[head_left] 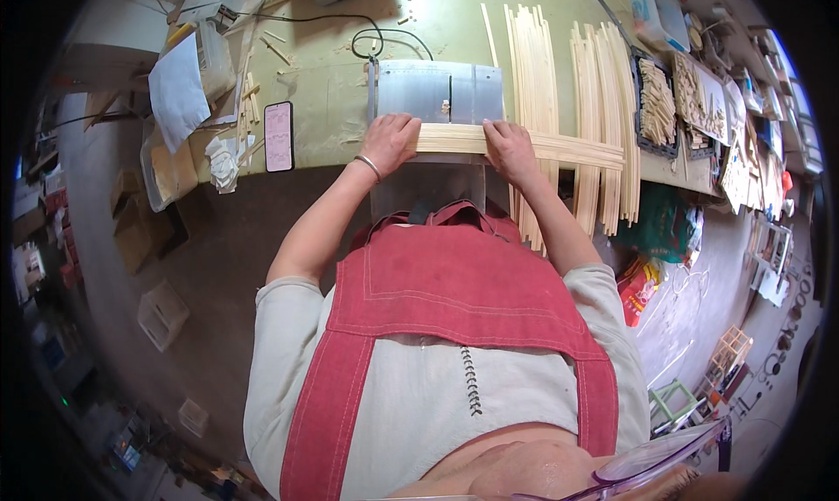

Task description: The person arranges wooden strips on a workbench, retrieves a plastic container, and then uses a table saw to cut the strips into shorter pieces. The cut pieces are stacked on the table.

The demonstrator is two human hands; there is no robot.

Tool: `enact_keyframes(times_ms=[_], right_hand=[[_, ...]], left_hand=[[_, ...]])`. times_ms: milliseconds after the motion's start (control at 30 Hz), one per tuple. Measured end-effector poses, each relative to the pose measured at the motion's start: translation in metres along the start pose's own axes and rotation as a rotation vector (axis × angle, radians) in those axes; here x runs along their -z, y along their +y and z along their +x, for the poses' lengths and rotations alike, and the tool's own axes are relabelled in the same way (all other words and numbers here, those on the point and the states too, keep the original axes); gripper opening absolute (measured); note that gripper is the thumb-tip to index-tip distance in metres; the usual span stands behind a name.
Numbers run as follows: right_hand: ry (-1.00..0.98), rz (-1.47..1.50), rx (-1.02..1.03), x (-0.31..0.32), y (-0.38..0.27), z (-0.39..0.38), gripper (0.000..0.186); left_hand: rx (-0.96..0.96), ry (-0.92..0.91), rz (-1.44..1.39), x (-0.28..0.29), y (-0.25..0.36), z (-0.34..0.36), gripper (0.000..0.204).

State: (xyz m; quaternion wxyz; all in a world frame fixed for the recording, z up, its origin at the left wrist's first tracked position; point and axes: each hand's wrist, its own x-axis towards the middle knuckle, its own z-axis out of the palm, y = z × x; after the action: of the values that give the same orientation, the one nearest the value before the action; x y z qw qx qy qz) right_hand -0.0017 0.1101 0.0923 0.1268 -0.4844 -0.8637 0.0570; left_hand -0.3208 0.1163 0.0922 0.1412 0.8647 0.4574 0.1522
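Note:
A bundle of pale wooden strips (454,138) lies crosswise along the near edge of a small metal table saw plate (411,86). My left hand (393,140) is closed on the bundle's left end, its fingers over the top. Farther right along the same bundle, my right hand (510,151) grips it with bent fingers. The bundle's right end reaches past that hand, over other long strips. Beyond the bundle, a dark slot (450,94) runs through the plate, with a small wood scrap beside it.
Long wooden strips (533,73) lie lengthwise to the right, and a second stack (599,99) sits beyond them. A black crate (655,99) holds short cut pieces. Left of the plate lies a phone (279,136). A black cable (384,33) loops behind the plate.

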Motion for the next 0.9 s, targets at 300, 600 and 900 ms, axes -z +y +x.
enact_keyframes(times_ms=[300, 600, 900], right_hand=[[-0.037, 0.046, -0.028, 0.004, 0.003, 0.008, 0.049], [-0.082, 0.038, -0.062, -0.004, 0.013, 0.019, 0.059], [-0.007, 0.014, -0.033, -0.004, 0.017, 0.029, 0.045]], left_hand=[[-0.008, -0.003, 0.072, -0.01, -0.004, 0.009, 0.061], [-0.017, -0.016, 0.102, -0.009, -0.014, 0.021, 0.055], [-0.002, -0.045, 0.082, -0.009, -0.021, 0.031, 0.063]])
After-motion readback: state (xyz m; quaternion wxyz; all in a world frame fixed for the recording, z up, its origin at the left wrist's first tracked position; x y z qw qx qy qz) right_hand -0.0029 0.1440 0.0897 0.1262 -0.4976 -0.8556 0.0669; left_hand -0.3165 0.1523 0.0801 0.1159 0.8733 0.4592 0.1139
